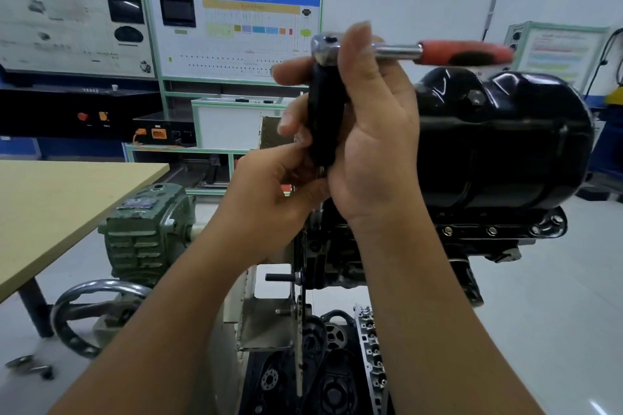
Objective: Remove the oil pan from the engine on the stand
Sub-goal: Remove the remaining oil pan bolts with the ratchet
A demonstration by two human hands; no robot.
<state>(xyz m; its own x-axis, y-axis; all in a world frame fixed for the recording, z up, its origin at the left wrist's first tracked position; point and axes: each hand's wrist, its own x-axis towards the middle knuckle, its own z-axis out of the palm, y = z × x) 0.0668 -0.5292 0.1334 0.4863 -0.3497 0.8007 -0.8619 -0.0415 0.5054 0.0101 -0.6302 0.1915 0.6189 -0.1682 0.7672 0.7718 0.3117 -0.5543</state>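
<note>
Glossy black steel oil pan [505, 141] sits behind grip. R hand [374, 131] wraps black extension bar [325, 118] below red-handled chrome ratchet [421, 50]; L hand [269, 192] pinches bar's lower end.

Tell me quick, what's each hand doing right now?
Left hand: pinching the lower tip of the ratchet's black extension.
Right hand: wrapped around that extension, just below the ratchet head.
</note>
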